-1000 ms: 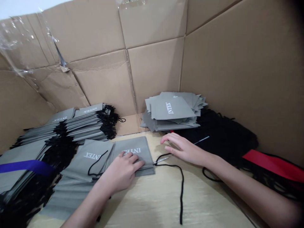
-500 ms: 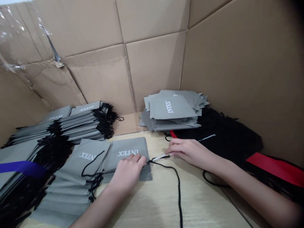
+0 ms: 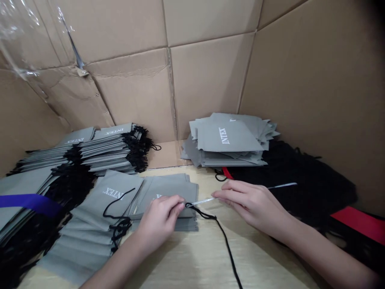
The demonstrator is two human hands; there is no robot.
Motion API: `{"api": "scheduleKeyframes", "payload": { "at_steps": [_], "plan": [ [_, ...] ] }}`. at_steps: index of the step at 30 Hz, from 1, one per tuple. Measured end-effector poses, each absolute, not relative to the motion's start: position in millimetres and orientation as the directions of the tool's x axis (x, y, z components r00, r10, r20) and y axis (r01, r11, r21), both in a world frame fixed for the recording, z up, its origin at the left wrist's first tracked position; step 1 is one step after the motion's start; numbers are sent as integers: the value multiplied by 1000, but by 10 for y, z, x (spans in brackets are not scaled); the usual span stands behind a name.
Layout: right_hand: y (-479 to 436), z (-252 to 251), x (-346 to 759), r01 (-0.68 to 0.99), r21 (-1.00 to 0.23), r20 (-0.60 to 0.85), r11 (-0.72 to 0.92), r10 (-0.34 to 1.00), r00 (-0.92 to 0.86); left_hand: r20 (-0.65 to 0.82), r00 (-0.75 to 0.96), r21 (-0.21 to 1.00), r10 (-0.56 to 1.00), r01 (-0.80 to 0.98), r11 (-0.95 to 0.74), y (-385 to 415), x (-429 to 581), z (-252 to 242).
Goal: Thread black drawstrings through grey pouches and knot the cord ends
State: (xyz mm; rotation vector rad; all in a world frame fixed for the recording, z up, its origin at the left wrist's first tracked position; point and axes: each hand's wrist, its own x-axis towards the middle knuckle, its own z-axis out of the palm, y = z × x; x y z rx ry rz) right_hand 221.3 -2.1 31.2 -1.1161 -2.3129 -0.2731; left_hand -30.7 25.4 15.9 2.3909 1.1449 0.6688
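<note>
My left hand (image 3: pixel 159 220) pinches the hem of a grey fabric drawstring pouch (image 3: pixel 171 190) printed with white INTEX lettering. The pouch lies on a small stack. My right hand (image 3: pixel 251 206) holds a thin metal threading wire (image 3: pixel 201 202), which runs across to the left fingertips. A black cord (image 3: pixel 225 241) is looped through the wire's near end and trails down toward the bottom edge. Another grey pouch (image 3: pixel 116 196) with a black cord lies just left of my left hand.
Stacks of corded grey pouches (image 3: pixel 105 154) stand at left, with a purple strap (image 3: pixel 30 202) across them. Loose grey pouches (image 3: pixel 228 136) sit at the back, beside a black cord heap (image 3: pixel 294 176) and red strip (image 3: pixel 361 224). Cardboard walls (image 3: pixel 210 80) surround the pale work surface (image 3: pixel 192 257).
My hands have come closer together, and my left fingers now pinch near the wire's end. More of the wire shows beyond my right hand. The view has shifted slightly.
</note>
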Motion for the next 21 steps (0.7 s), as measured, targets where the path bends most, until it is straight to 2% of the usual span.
{"api": "scheduleKeyframes", "payload": {
  "at_steps": [4,9,21],
  "plan": [
    [-38,303,2166,765,-45,626,643,615,-480,173,567,661,806,540,-521,295,-335,203],
    [-61,301,2130,771,-37,656,636,597,-461,125,566,742,815,492,-456,320,-369,248],
    [-111,254,2110,773,-9,697,634,558,-449,105,578,781,809,456,-426,308,-378,245]
  ]
}}
